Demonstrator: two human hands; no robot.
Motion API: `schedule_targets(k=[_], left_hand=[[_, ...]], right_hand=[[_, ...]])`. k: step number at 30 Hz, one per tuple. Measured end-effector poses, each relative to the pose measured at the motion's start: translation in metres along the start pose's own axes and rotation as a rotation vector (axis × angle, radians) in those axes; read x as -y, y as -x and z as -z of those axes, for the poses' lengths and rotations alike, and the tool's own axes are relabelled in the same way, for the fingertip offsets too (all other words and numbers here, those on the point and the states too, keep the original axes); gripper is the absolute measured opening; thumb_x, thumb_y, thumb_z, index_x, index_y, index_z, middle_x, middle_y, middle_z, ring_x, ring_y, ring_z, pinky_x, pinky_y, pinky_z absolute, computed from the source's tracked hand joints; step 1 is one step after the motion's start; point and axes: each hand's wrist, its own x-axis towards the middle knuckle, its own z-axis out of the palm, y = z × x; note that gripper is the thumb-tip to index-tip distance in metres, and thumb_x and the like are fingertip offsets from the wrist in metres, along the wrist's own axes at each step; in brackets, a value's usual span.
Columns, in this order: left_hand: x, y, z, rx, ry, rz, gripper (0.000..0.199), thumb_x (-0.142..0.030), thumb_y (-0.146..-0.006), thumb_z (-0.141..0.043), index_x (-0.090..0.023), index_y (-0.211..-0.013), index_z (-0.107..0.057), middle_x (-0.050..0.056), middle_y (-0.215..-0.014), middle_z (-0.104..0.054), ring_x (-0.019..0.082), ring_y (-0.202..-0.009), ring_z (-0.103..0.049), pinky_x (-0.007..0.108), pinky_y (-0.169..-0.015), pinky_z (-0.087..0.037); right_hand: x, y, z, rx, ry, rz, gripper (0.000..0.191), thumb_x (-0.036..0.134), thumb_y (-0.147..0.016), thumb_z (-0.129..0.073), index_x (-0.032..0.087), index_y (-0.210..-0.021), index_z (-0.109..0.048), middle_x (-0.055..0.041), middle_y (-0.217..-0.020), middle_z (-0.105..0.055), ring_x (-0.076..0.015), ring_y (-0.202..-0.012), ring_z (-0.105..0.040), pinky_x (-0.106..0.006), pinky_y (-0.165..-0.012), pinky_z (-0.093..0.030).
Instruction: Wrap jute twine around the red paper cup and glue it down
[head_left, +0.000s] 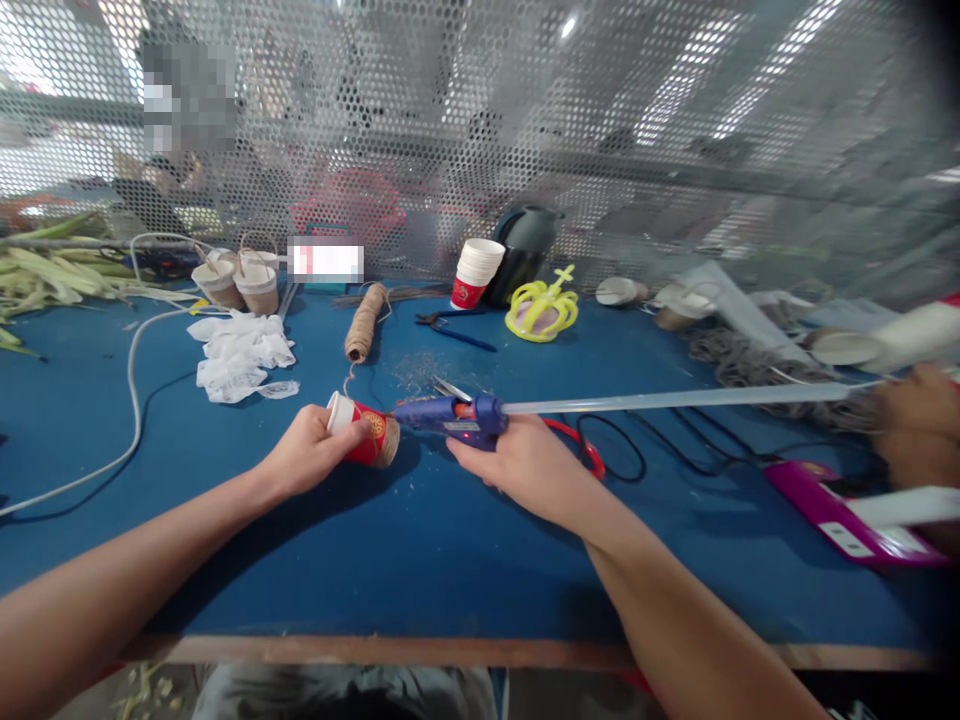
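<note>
My left hand (pixel 306 450) is closed round a red and white paper cup (pixel 361 437) lying on its side, its base end wrapped in brown twine. From the cup, a strand runs back to a spool of twine (pixel 364 325). My right hand (pixel 525 462) grips a blue hot glue gun (pixel 450 418), whose nozzle points left and meets or nearly meets the cup's wrapped part. A long clear glue stick (pixel 675 400) sticks out of the gun's back. Scissors with red handles (pixel 592 455) lie partly hidden behind the gun and hand.
Pliers (pixel 461 330), stacked paper cups (pixel 477 272), a dark kettle (pixel 525 250) and a yellow crown-shaped piece (pixel 541 308) stand farther back. White gloves (pixel 244 352) and twine-wrapped cups (pixel 257 285) are left. A purple power strip (pixel 847 515) and another person's hand (pixel 919 425) are right.
</note>
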Motion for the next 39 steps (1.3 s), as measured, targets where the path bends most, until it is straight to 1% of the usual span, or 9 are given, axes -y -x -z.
schedule_targets(k=[5, 9, 12, 15, 18, 27, 33, 36, 39], left_hand=[[-0.003, -0.002, 0.0, -0.022, 0.064, 0.012, 0.035, -0.044, -0.065, -0.055, -0.015, -0.048, -0.047, -0.005, -0.043, -0.036, 0.006, -0.043, -0.026, 0.021, -0.041, -0.019], [-0.006, -0.002, -0.001, -0.03, 0.092, 0.059, 0.036, -0.044, -0.064, -0.056, -0.015, -0.046, -0.046, -0.006, -0.042, -0.036, 0.006, -0.043, -0.026, 0.021, -0.042, -0.019], [-0.008, -0.002, -0.001, -0.033, 0.169, 0.105, 0.033, -0.043, -0.062, -0.059, -0.012, -0.051, -0.055, -0.003, -0.044, -0.047, 0.007, -0.043, -0.036, 0.021, -0.044, -0.027], [-0.011, -0.002, -0.002, -0.013, 0.273, 0.148, 0.032, -0.041, -0.06, -0.062, -0.009, -0.06, -0.063, 0.002, -0.052, -0.06, 0.012, -0.049, -0.05, 0.023, -0.051, -0.038], [-0.012, -0.001, -0.002, 0.006, 0.32, 0.157, 0.032, -0.039, -0.061, -0.062, -0.008, -0.065, -0.066, 0.004, -0.056, -0.065, 0.014, -0.052, -0.055, 0.024, -0.055, -0.042], [-0.013, -0.001, -0.001, -0.015, 0.295, 0.143, 0.03, -0.037, -0.062, -0.062, -0.007, -0.064, -0.067, 0.006, -0.058, -0.068, 0.014, -0.052, -0.057, 0.023, -0.054, -0.042], [-0.012, -0.002, -0.002, 0.003, 0.294, 0.154, 0.032, -0.04, -0.061, -0.062, -0.008, -0.063, -0.066, 0.006, -0.058, -0.067, 0.016, -0.052, -0.056, 0.025, -0.054, -0.042], [-0.009, -0.002, -0.001, -0.005, 0.248, 0.125, 0.033, -0.04, -0.062, -0.061, -0.008, -0.063, -0.065, 0.004, -0.056, -0.064, 0.014, -0.051, -0.053, 0.024, -0.052, -0.04], [-0.006, -0.003, -0.001, -0.024, 0.156, 0.08, 0.032, -0.041, -0.064, -0.058, -0.009, -0.057, -0.061, 0.0, -0.048, -0.054, 0.01, -0.045, -0.041, 0.022, -0.045, -0.03]], right_hand=[[0.002, 0.006, 0.004, 0.016, 0.046, 0.015, 0.014, 0.027, -0.075, -0.051, 0.02, -0.065, -0.057, 0.0037, -0.046, -0.053, -0.0131, -0.049, -0.051, -0.024, -0.051, -0.04], [0.002, 0.01, 0.004, 0.016, 0.103, 0.069, 0.011, 0.025, -0.075, -0.05, 0.019, -0.068, -0.057, 0.0014, -0.06, -0.06, -0.0137, -0.056, -0.054, -0.025, -0.058, -0.041], [0.003, 0.012, 0.003, 0.043, 0.123, 0.106, 0.009, 0.022, -0.075, -0.049, 0.019, -0.07, -0.055, 0.0002, -0.064, -0.06, -0.0143, -0.061, -0.054, -0.025, -0.059, -0.041], [0.006, 0.014, 0.002, 0.082, 0.15, 0.1, 0.008, 0.02, -0.075, -0.048, 0.019, -0.072, -0.055, -0.0013, -0.069, -0.061, -0.0154, -0.065, -0.055, -0.026, -0.06, -0.041], [0.007, 0.015, 0.001, 0.106, 0.18, 0.084, 0.008, 0.019, -0.075, -0.048, 0.019, -0.073, -0.056, -0.0025, -0.072, -0.062, -0.0161, -0.067, -0.055, -0.027, -0.062, -0.04], [0.007, 0.013, 0.001, 0.074, 0.195, 0.09, 0.008, 0.018, -0.074, -0.049, 0.019, -0.075, -0.057, -0.0038, -0.072, -0.062, -0.018, -0.067, -0.055, -0.029, -0.061, -0.041], [0.004, 0.015, 0.0, 0.086, 0.146, 0.08, 0.007, 0.02, -0.074, -0.051, 0.02, -0.07, -0.057, -0.002, -0.07, -0.062, -0.0162, -0.064, -0.054, -0.027, -0.06, -0.04], [0.003, 0.014, 0.0, 0.046, 0.137, 0.089, 0.006, 0.019, -0.072, -0.052, 0.019, -0.07, -0.057, -0.002, -0.069, -0.061, -0.0165, -0.064, -0.055, -0.027, -0.059, -0.04], [0.002, 0.011, 0.001, 0.005, 0.13, 0.11, 0.006, 0.021, -0.072, -0.052, 0.019, -0.068, -0.056, -0.0011, -0.064, -0.059, -0.0162, -0.062, -0.054, -0.027, -0.058, -0.04]])
